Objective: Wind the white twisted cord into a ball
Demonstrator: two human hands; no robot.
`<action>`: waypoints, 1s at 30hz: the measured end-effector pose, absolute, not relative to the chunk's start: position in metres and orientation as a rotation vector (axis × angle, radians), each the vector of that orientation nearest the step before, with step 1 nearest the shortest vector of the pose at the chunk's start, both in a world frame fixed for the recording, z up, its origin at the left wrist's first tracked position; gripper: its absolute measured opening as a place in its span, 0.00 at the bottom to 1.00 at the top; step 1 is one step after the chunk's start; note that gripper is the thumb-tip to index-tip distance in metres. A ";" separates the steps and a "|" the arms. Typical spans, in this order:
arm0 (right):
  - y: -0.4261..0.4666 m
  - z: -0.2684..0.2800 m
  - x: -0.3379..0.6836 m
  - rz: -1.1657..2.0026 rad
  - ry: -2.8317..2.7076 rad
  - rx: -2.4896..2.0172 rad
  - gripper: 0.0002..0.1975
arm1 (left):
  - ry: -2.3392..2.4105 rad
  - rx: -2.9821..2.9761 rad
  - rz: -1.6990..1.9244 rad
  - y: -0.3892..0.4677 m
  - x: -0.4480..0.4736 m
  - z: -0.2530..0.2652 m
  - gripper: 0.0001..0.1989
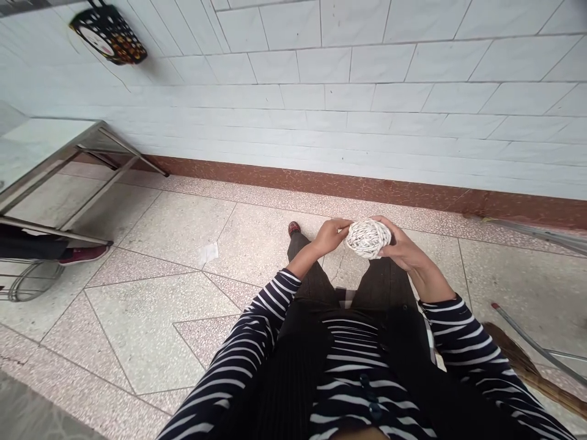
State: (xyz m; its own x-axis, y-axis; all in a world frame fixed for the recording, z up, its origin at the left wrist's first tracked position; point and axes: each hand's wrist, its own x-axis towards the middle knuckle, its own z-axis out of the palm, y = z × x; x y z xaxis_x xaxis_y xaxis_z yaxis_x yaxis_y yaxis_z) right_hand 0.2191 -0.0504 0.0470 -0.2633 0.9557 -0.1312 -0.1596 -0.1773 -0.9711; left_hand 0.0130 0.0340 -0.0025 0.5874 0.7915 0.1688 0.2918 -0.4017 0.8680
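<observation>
A ball of thick white cord (368,239), with dark flecks between its wound strands, is held above my lap. My right hand (402,249) wraps its right side, fingers over the far edge and thumb on the near face. At the ball's left edge my left hand (331,237) is closed, its thumb and fingertips pressed together against the cord. Whether it pinches a single loose strand cannot be made out.
A metal-framed table (50,140) stands at left, with another person's shoe (85,254) below it. A paper scrap (209,253) lies on the floor. A patterned bag (109,35) hangs on the tiled wall. At right are a broom (513,354) and metal tubing (527,330).
</observation>
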 end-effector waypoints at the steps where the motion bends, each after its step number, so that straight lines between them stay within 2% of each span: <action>1: -0.051 0.050 0.220 1.569 -1.125 -1.031 0.36 | 0.851 1.906 0.716 0.031 0.013 -0.009 0.14; 5: -0.045 0.063 0.228 1.442 -0.966 -0.971 0.34 | 0.780 1.753 0.659 0.013 0.014 -0.028 0.18; 9: -0.027 0.068 0.235 1.173 -0.989 -1.045 0.31 | 0.759 1.733 0.485 -0.008 0.017 -0.028 0.16; 13: -0.009 0.053 0.241 0.589 -1.266 -1.483 0.35 | 0.794 1.919 0.339 -0.017 0.013 -0.006 0.13; 15: -0.008 0.040 0.241 0.469 -1.434 -1.705 0.36 | 0.819 2.078 0.428 -0.011 0.010 0.009 0.13; 18: -0.014 0.019 0.235 0.635 -1.672 -1.786 0.35 | 0.867 2.367 0.611 0.010 0.005 0.029 0.12; 21: -0.023 0.007 0.228 0.994 -1.765 -1.648 0.33 | 0.855 2.606 0.656 0.032 0.005 0.035 0.11; 26: -0.041 0.007 0.231 1.710 -1.437 -1.271 0.34 | 0.870 2.583 0.675 0.051 0.008 0.012 0.12; 30: -0.053 0.018 0.232 1.755 -1.098 -1.092 0.35 | 0.964 2.240 0.651 0.052 0.010 -0.018 0.11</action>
